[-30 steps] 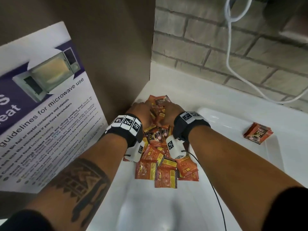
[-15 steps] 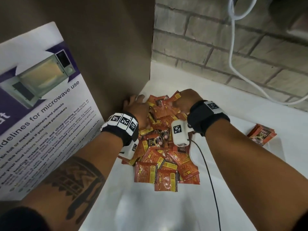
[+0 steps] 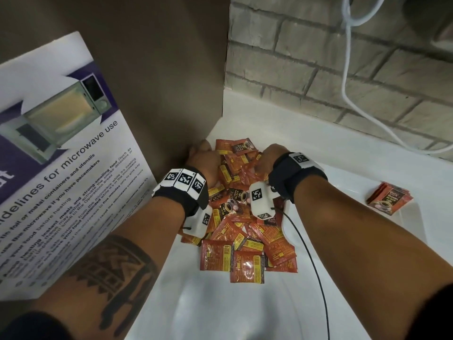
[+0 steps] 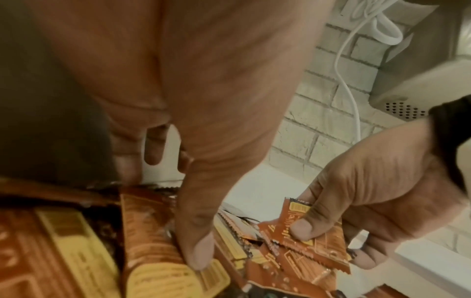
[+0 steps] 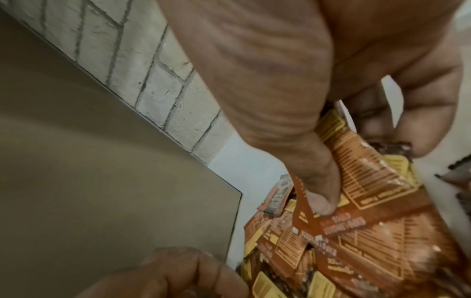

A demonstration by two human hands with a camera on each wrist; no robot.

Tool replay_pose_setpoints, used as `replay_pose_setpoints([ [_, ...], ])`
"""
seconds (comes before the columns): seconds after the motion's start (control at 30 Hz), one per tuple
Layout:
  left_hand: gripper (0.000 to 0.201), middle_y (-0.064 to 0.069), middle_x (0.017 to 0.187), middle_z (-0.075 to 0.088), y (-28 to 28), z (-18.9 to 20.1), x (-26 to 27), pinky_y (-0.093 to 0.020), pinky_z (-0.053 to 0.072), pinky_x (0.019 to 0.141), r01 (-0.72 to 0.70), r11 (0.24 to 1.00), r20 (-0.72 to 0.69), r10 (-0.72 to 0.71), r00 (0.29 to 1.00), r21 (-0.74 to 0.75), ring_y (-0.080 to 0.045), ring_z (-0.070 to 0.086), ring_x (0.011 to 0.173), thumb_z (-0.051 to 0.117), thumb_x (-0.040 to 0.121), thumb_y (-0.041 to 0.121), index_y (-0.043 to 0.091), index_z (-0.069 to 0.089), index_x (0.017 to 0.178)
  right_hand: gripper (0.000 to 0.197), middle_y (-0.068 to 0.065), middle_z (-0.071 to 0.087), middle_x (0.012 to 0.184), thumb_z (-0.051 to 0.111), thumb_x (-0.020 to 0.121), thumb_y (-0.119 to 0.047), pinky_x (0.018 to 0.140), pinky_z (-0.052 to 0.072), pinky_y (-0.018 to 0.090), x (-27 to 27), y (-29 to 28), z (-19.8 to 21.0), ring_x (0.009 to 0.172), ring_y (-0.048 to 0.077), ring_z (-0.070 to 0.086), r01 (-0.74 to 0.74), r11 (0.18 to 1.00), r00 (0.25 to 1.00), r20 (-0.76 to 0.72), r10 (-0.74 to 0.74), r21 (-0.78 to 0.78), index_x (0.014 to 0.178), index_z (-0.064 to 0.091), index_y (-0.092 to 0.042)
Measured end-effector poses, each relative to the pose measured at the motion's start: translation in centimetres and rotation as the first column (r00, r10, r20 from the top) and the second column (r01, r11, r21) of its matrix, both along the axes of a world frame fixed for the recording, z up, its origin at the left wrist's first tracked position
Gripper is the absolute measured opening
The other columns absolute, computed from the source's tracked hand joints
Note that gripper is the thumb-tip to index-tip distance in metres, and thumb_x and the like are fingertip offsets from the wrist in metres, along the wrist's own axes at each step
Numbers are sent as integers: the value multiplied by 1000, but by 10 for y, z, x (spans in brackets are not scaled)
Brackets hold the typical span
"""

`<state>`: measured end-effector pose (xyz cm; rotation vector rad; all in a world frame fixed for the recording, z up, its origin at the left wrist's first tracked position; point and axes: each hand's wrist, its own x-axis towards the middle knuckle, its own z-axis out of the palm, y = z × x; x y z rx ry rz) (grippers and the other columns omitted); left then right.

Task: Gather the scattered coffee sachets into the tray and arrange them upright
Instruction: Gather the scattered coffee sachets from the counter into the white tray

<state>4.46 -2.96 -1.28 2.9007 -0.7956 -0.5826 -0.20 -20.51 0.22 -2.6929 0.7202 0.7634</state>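
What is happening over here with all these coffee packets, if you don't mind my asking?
A person is sorting a loose pile of coffee sachets heaped in the counter corner. The right hand pinches a few sachets; the left hand rests on the pile's far edge. A small stack lies apart to the right, on a white tray.

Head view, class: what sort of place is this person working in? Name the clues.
Probably a shared workplace pantry or break room: a poster headed guidelines for microwave use, a heap of instant coffee sachets on a white counter, and a painted brick wall behind.
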Motion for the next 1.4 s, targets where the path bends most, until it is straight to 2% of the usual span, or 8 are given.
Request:
replay_pose_setpoints([
  [0.2,72,-12,134,49,4,-5,2,-46,47,102,-94,994,-39,92,995,-61,-33,48,125,85,73,17,13,44,132,35,5,58,77,69,92,-33,59,42,28,1,-1,4,64,17,53,120,989,986,103,-128,81,71,50,-12],
  [0.3,79,-11,138,48,4,-8,5,-48,42,108,-87,996,-42,87,995,-3,-35,39,134,84,73,26,14,39,137,24,8,63,88,72,90,-29,53,40,26,1,-3,12,74,23,59,141,978,972,167,-166,153,85,62,-7],
  [0.4,66,-10,137,51,4,-12,7,-46,42,108,-62,998,-52,63,997,29,-32,43,132,81,78,35,14,50,132,27,13,69,100,74,88,-24,76,56,37,-3,-8,21,92,29,66,179,952,931,270,-245,249,105,67,-3],
  [0.53,69,-13,143,42,5,-17,8,-43,44,107,-115,993,-96,116,989,19,-31,44,133,79,83,28,12,44,140,24,11,70,95,73,88,-22,74,57,32,-12,-10,35,91,28,67,169,914,881,360,-308,369,101,69,-2],
  [0.67,72,-12,138,50,7,-13,9,-43,49,101,-176,984,-79,174,982,-24,-33,52,126,82,79,22,9,42,138,19,11,74,96,79,84,-15,79,62,40,-32,8,37,90,28,72,218,741,882,197,-428,635,99,71,-5],
  [0.87,65,-9,140,45,10,-12,3,-40,48,104,-175,978,-87,166,982,-115,-29,54,123,81,79,14,17,49,135,37,0,62,71,76,86,-40,50,45,24,-43,33,26,59,15,57,129,933,987,52,-155,337,73,56,-12],
  [1.03,50,-9,136,47,18,-11,-1,-30,45,97,-151,972,-46,145,988,-180,-26,55,118,69,86,2,17,54,131,55,16,68,113,77,85,-35,91,56,39,-44,43,17,99,29,67,130,941,987,47,-153,313,123,61,1],
  [1.4,39,0,115,68,29,19,-9,-30,53,93,-116,938,17,129,992,-326,-20,64,103,60,84,-11,19,69,106,27,18,73,104,78,84,-21,90,57,49,-64,18,45,98,36,70,114,821,859,359,-364,560,101,71,-2],
])
